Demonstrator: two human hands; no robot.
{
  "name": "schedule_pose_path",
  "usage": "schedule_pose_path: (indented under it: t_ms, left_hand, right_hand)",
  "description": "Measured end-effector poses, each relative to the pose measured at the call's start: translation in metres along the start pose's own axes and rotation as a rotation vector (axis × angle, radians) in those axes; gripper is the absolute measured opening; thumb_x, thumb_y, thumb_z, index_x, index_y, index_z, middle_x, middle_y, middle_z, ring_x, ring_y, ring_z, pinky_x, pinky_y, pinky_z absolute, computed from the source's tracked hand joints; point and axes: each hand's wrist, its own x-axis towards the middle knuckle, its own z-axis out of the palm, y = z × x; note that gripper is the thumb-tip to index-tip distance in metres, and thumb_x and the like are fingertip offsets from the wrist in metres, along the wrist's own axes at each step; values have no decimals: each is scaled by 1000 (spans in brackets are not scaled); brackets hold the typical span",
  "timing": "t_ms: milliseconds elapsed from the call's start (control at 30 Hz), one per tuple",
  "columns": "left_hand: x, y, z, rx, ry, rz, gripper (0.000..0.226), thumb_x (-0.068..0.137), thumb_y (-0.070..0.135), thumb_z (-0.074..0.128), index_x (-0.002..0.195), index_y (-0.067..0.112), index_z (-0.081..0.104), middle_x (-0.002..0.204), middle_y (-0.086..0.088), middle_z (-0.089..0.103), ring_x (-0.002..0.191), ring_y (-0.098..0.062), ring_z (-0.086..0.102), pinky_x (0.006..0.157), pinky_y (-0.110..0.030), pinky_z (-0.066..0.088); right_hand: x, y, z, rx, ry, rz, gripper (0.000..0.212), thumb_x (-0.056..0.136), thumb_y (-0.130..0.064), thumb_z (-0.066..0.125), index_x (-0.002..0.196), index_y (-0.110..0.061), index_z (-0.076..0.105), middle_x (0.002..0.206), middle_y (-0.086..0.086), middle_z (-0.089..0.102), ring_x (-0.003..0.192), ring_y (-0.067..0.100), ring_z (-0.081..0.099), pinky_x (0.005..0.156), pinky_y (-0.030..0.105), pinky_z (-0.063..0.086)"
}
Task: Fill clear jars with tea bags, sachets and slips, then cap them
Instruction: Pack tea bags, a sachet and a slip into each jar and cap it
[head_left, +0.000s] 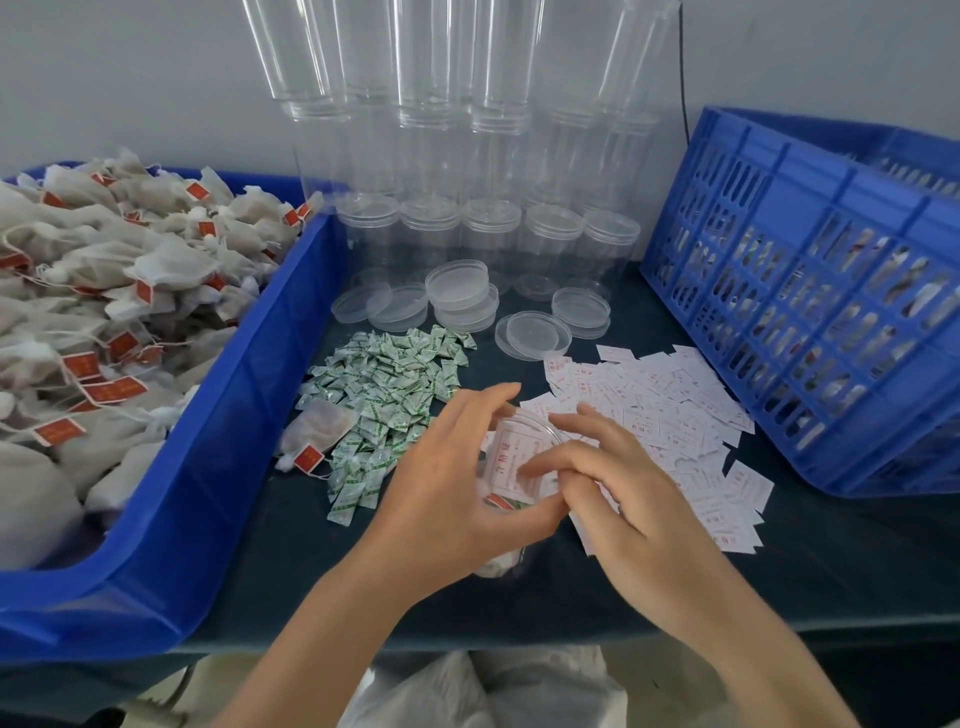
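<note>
— Where is the clear jar (525, 451)?

— Low over the dark tabletop (779, 571), tilted, its mouth facing the camera. The left hand (457, 478) grips it, fingers and thumb curled round its wall.

— And the right hand (628, 499)?

— Its fingers are spread and nearly straight. The index fingertip (535, 465) touches a white slip (511, 460) with red print at the jar's mouth. Tea bags show blurred inside the jar.

— What lies nearby?

— A pile of slips (654, 395) is under and beyond the right hand. Green-and-white sachets (384, 395) are heaped just left of the jar, with one loose tea bag (322, 431) at their edge. A blue tub (249, 389) of red-tagged tea bags (104, 291) stands at the left. Behind are clear lids (457, 286), stacked empty jars (493, 234) and, at the right, a blue crate (831, 291).
</note>
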Motion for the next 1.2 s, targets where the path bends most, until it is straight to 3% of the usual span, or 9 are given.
schedule_pose_path:
  t_ms: [167,300,400,567,733,867,1000,1067,1200]
  left_hand:
    - [1,-4,-2,-38,-26,-36,99,56,70,68,140,51,19,124,36,42,121,11,43,96,-18,44]
    - [-2,-16,-6,-123,-72,-48,134,44,72,82,144,56,-6,139,36,28,130,10,36,95,-10,40]
    - [-13,-28,-3,-286,-124,-81,140,47,53,92,146,52,-7,134,36,40,127,12,41,91,2,35]
    - [-9,-17,9,-281,78,23,88,51,30,87,123,56,42,119,22,61,110,2,59,80,-6,47]
    - [43,38,20,-306,151,192,83,52,29,85,115,59,41,113,20,58,101,-1,62,72,-14,53]
    - [87,91,45,-424,128,241,80,52,37,79,112,62,34,109,28,52,99,1,61,67,-25,57]
    - [137,135,69,-542,18,289,88,68,27,85,137,28,31,113,17,58,104,-5,62,87,-26,53]
    - [161,154,77,-557,-39,281,94,72,26,84,145,18,26,126,3,57,119,-14,57,103,-37,46]
    - [201,181,92,-440,-89,285,73,83,30,74,143,17,34,137,1,50,128,-9,46,108,-27,38]
  right_hand:
    - [4,-1,-6,58,147,-8,20,99,-37,53,117,-36,62,114,-28,62,116,-8,54,90,4,39]
    - [6,-4,-13,-10,27,109,60,77,-86,45,123,-47,46,113,-37,53,100,-7,59,78,15,49]
    - [8,-8,-12,-229,-116,89,97,56,-103,38,138,-54,22,122,-41,43,99,-14,50,82,18,44]
    - [17,-17,-20,-289,-130,-7,95,64,-91,52,143,-53,16,133,-33,39,120,-13,39,92,15,41]
    - [26,-36,-73,-264,130,-83,99,57,-94,49,144,-53,25,125,-37,44,118,-23,38,86,2,36]
    - [31,-48,-126,-416,374,-127,100,56,-90,49,144,-42,39,123,-28,52,107,-11,48,82,7,35]
    - [39,-57,-198,-426,540,-75,95,51,-86,54,134,-40,52,109,-20,62,79,-10,53,73,13,37]
    - [46,-58,-234,-401,621,-58,92,50,-86,57,129,-38,57,102,-17,65,79,-9,55,74,17,40]
    - [62,-55,-307,-343,765,6,87,49,-86,63,120,-37,62,92,-22,61,88,0,61,81,24,44]
